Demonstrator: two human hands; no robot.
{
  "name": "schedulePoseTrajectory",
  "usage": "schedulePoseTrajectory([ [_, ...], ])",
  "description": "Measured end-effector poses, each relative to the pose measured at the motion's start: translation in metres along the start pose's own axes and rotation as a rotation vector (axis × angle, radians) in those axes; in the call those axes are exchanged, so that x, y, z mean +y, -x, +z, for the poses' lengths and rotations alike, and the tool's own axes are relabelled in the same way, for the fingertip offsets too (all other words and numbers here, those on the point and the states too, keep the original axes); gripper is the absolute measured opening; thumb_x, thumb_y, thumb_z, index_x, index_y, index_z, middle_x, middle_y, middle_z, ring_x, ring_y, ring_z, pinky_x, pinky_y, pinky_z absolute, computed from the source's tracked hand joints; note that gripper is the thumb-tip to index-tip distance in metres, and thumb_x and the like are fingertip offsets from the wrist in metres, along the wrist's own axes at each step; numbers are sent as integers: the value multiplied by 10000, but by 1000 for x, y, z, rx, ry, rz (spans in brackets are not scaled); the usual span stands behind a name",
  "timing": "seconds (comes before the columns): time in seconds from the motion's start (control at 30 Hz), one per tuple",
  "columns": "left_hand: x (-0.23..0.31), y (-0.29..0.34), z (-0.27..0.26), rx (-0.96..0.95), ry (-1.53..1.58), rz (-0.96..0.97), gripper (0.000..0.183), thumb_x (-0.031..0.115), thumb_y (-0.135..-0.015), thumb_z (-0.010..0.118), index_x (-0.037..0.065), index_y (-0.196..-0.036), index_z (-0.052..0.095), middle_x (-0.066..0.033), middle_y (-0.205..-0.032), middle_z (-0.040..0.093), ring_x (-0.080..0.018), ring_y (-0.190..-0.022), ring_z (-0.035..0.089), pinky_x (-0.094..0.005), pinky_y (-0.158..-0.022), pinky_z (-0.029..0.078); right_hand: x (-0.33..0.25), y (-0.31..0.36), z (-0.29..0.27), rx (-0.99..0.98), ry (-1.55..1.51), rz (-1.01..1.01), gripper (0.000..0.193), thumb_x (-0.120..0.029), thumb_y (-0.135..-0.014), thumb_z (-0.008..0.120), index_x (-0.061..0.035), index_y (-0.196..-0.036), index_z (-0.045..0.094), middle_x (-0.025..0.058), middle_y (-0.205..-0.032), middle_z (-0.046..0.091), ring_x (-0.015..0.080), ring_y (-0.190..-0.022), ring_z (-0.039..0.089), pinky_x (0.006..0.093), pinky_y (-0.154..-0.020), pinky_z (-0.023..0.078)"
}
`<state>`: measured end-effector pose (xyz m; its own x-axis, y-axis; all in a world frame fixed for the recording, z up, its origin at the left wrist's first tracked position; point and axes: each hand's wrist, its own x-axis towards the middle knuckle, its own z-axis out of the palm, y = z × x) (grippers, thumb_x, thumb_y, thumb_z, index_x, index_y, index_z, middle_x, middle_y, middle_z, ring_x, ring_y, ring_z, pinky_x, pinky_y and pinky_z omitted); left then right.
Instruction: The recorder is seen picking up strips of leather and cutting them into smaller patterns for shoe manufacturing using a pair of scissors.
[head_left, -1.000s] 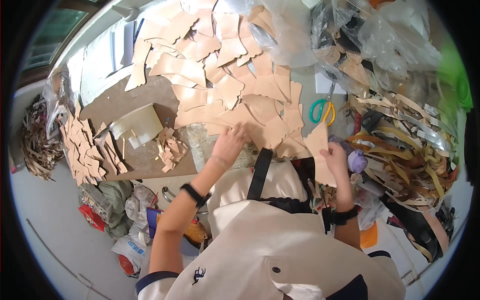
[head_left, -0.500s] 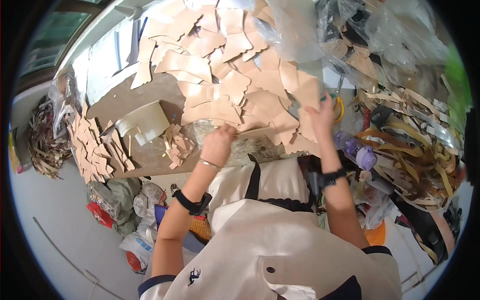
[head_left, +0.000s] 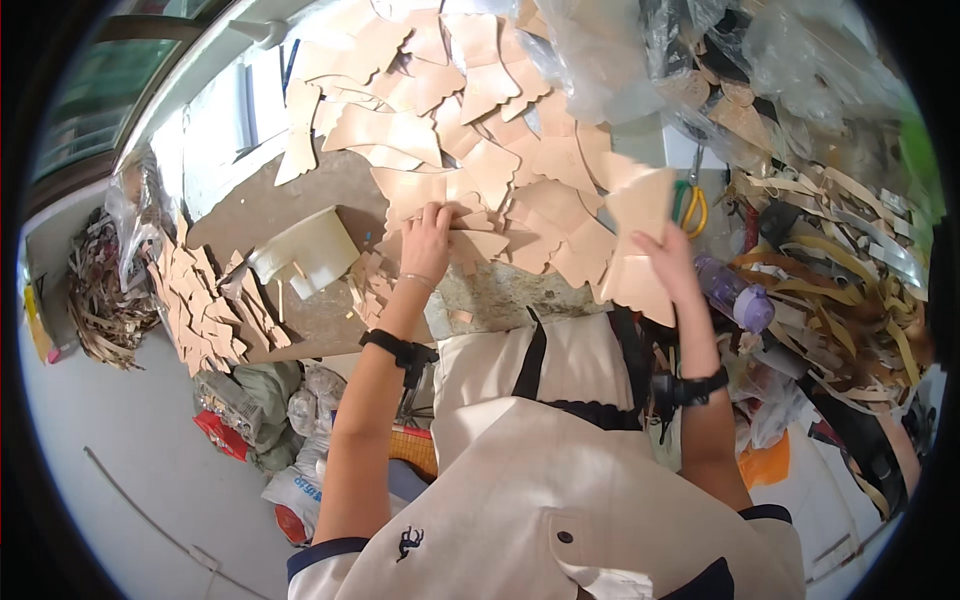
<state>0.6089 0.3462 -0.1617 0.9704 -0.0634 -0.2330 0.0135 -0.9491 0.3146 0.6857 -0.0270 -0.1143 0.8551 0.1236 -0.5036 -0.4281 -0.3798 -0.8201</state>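
Observation:
My right hand [head_left: 672,262] grips a tan, leather-like piece [head_left: 640,212] with a narrow waist and scalloped ends. It is raised near the right side of the pile, its upper end a little blurred. My left hand [head_left: 427,238] is at the near left edge of the pile, fingers bent down and close together against a flat tan piece [head_left: 405,192]. Anything pinched under those fingertips is hidden. Just right of the left hand lie narrow tan offcuts [head_left: 480,243]. Many more cut pieces [head_left: 485,85] of similar shape overlap across the table.
Scissors with yellow and green handles [head_left: 694,208] lie beyond my right hand. A purple-capped bottle [head_left: 752,308] and heaped strips [head_left: 840,290] are at the right. On the left are a cream curved holder [head_left: 305,250] and a scrap heap [head_left: 195,305]. Clear plastic bags [head_left: 610,60] crowd the back.
My right hand has lifted a scalloped piece and brought it right and nearer me. My left hand has moved away from me onto the pile's edge. The whole view has shifted slightly.

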Motion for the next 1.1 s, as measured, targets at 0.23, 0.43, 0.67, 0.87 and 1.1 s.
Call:
schedulePoseTrajectory([
  [0.23,-6,-5,1,16,116,-71,584,72,-623,705,139,-1165,500,-75,-1132,493,-267,-1078,483,-411,-886,356,-8,1,122,68,883,-446,312,-39,-708,656,-29,-1004,556,115,-1026,490,318,-935,553,424,-785,474],
  [0.43,-11,-3,-17,1,16,11,626,122,-544,775,138,-1114,518,-62,-1088,503,-290,-1038,480,-468,-924,315,20,14,78,203,-615,212,533,-80,-732,719,-64,-1224,513,116,-1024,539,226,-894,586,367,-639,513],
  [0.67,-9,11,-13,7,-3,279,524,66,-679,656,133,-1181,519,-20,-1213,519,-217,-1189,448,-428,-1024,290,73,0,23,367,897,-11,684,-169,-613,781,-30,-1215,486,184,-1025,528,382,-1019,500,420,-918,414],
  [0.87,-18,9,-6,1,-14,318,378,78,-782,512,147,-1153,504,-38,-1190,501,-218,-1116,480,-393,-965,340,31,1,-7,267,458,-71,580,-6,-686,692,-12,-1222,471,174,-1130,573,274,-1043,573,343,-894,447],
  [1.1,-30,-8,-15,-139,-166,154,615,126,-642,719,162,-1198,460,-52,-1152,486,-231,-1097,488,-393,-894,375,15,-2,6,-263,12,260,491,-19,-718,720,35,-1162,516,115,-1038,640,219,-912,635,327,-814,502],
])
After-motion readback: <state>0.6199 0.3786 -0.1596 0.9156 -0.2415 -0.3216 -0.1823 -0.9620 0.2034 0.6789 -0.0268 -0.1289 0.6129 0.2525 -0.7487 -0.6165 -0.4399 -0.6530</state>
